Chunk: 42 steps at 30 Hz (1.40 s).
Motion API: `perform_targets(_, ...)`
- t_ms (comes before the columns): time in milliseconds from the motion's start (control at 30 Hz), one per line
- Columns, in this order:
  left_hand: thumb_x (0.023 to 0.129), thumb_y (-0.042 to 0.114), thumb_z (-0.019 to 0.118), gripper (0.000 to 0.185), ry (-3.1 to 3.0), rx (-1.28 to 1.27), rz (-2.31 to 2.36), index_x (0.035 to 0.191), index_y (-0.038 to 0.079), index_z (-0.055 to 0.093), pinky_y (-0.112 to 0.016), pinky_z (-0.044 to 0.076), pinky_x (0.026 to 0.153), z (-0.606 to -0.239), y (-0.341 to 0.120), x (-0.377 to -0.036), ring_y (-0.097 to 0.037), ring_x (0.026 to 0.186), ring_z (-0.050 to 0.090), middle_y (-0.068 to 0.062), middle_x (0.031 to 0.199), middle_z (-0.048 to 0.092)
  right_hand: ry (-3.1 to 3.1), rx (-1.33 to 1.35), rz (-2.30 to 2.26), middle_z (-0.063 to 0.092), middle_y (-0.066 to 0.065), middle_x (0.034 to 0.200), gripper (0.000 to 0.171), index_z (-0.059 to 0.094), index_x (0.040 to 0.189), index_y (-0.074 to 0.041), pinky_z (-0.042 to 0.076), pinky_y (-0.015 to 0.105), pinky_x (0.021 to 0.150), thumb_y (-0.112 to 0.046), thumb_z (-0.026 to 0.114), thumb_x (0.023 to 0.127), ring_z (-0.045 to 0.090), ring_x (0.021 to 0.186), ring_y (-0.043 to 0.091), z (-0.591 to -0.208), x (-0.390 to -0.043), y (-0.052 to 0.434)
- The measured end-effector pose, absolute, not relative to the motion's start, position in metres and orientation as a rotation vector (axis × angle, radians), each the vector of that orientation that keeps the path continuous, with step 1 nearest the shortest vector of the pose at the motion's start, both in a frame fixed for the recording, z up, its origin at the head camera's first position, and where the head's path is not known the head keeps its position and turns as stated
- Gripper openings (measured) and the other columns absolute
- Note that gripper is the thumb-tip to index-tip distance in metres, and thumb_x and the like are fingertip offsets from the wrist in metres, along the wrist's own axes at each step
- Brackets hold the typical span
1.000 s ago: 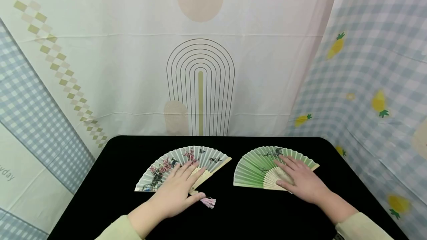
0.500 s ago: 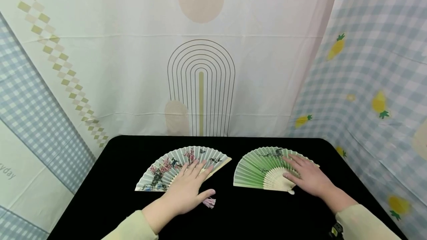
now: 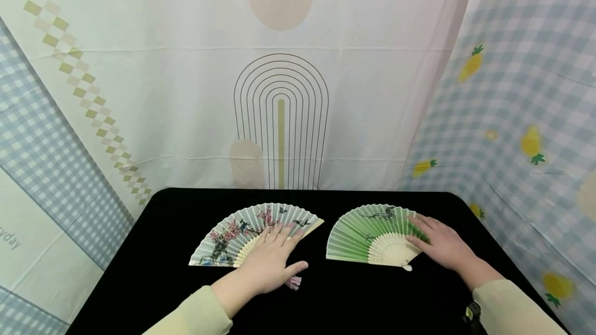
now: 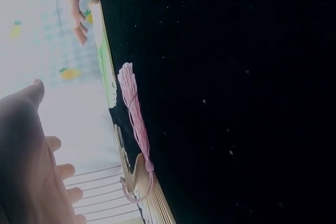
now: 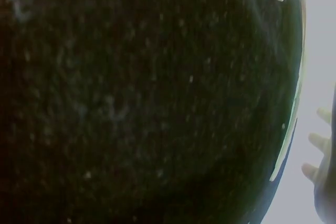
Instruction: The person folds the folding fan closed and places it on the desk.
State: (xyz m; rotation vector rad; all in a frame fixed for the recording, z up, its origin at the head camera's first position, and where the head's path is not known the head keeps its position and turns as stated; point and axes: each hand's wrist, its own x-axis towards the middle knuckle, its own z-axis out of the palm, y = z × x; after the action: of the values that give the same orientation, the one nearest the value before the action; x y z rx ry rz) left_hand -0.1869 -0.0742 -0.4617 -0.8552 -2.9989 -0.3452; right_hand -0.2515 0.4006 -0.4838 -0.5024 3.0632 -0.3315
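Two folding fans lie spread on a black table. The left one is a pale folding fan (image 3: 228,237) with pink blossoms, dark birds and a pink tassel (image 4: 135,108) at its pivot. My left hand (image 3: 265,268) is held above it with fingers straight and thumb spread, hiding its right part and pivot. A gap shows between that hand and the fan in the left wrist view. The right one is a green folding fan (image 3: 354,234) with pale ribs. Over its right end is my right hand (image 3: 444,244), fingers extended and holding nothing.
The black table (image 3: 363,304) has rounded far corners. Behind it hangs a white patterned curtain (image 3: 186,92), with a blue checked curtain (image 3: 503,92) printed with pineapples on the right. A dark band (image 3: 472,311) shows at the right sleeve.
Both hands have drifted to the right over the fans. The green fan's pivot, hidden by the right hand at first, now shows. The fans stay in place.
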Motion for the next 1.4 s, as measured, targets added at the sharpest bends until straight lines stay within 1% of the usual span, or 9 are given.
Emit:
perform_targets(233, 0.099, 0.063, 0.04, 0.073, -3.0, -0.875, -0.331, 0.159, 0.023, 0.027, -0.058, 0.012, 0.119, -0.461, -0.066, -0.189, -0.035, 0.149, 0.017, -0.008, 0.163, 0.022, 3.024, -0.413, -0.361, 0.031, 0.029, 0.153, 0.075, 0.037, 0.154, -0.009, 0.031, 0.076, 0.094, -0.06, 0.044, 0.1, 0.032, 0.133, 0.056, -0.49, -0.256, 0.42)
perform_targets(433, 0.099, 0.062, 0.041, 0.072, -3.024, -0.877, -0.334, 0.158, 0.022, 0.03, -0.058, 0.013, 0.119, -0.46, -0.06, -0.192, -0.034, 0.149, 0.018, -0.009, 0.162, 0.024, 2.979, -0.343, -0.406, 0.029, 0.032, 0.152, 0.075, 0.037, 0.153, -0.007, 0.027, 0.08, 0.092, -0.06, 0.043, 0.101, 0.03, 0.132, 0.058, -0.491, -0.26, 0.434)
perform_targets(667, 0.099, 0.064, 0.039, 0.073, -3.027, -0.892, -0.292, 0.158, 0.021, 0.03, -0.06, 0.014, 0.118, -0.465, -0.048, -0.201, -0.035, 0.149, 0.018, -0.009, 0.162, 0.025, 2.917, -0.294, -0.501, 0.026, 0.036, 0.151, 0.075, 0.035, 0.154, -0.006, 0.026, 0.082, 0.089, -0.059, 0.043, 0.101, 0.026, 0.13, 0.062, -0.494, -0.264, 0.447)
perform_targets(833, 0.099, 0.065, 0.037, 0.074, -3.073, -0.909, -0.28, 0.158, 0.022, 0.029, -0.059, 0.014, 0.118, -0.465, -0.041, -0.208, -0.036, 0.149, 0.018, -0.009, 0.162, 0.024, 2.886, -0.275, -0.534, 0.024, 0.038, 0.151, 0.076, 0.033, 0.154, -0.004, 0.026, 0.082, 0.087, -0.058, 0.044, 0.101, 0.025, 0.129, 0.064, -0.497, -0.268, 0.454)
perform_targets(933, 0.098, 0.067, 0.037, 0.075, -3.111, -0.911, -0.263, 0.158, 0.022, 0.03, -0.059, 0.014, 0.118, -0.465, -0.038, -0.211, -0.035, 0.149, 0.016, -0.008, 0.162, 0.025, 2.867, -0.268, -0.557, 0.023, 0.039, 0.151, 0.077, 0.033, 0.154, -0.002, 0.026, 0.082, 0.088, -0.057, 0.043, 0.101, 0.023, 0.129, 0.065, -0.498, -0.271, 0.457)
perform_targets(1167, 0.098, 0.066, 0.039, 0.074, -3.122, -0.932, -0.169, 0.157, 0.023, 0.033, -0.057, 0.013, 0.119, -0.47, -0.031, -0.217, -0.034, 0.15, 0.015, -0.007, 0.163, 0.023, 2.839, -0.232, -0.578, 0.018, 0.04, 0.151, 0.08, 0.033, 0.153, 0.001, 0.021, 0.083, 0.089, -0.057, 0.046, 0.1, 0.017, 0.129, 0.067, -0.495, -0.276, 0.46)
perform_targets(1267, 0.098, 0.066, 0.04, 0.072, -3.1, -0.952, -0.071, 0.156, 0.024, 0.034, -0.054, 0.014, 0.12, -0.47, -0.029, -0.218, -0.031, 0.15, 0.017, -0.007, 0.162, 0.025, 2.833, -0.219, -0.56, 0.018, 0.04, 0.151, 0.08, 0.033, 0.152, 0.003, 0.021, 0.083, 0.089, -0.057, 0.047, 0.1, 0.016, 0.129, 0.067, -0.494, -0.279, 0.46)
perform_targets(1400, 0.097, 0.067, 0.039, 0.072, -3.113, -0.958, 0.004, 0.155, 0.025, 0.037, -0.053, 0.014, 0.12, -0.471, -0.026, -0.22, -0.03, 0.15, 0.017, -0.006, 0.162, 0.025, 2.806, -0.199, -0.546, 0.017, 0.041, 0.15, 0.082, 0.032, 0.152, 0.004, 0.021, 0.084, 0.09, -0.058, 0.047, 0.1, 0.016, 0.129, 0.068, -0.492, -0.283, 0.459)
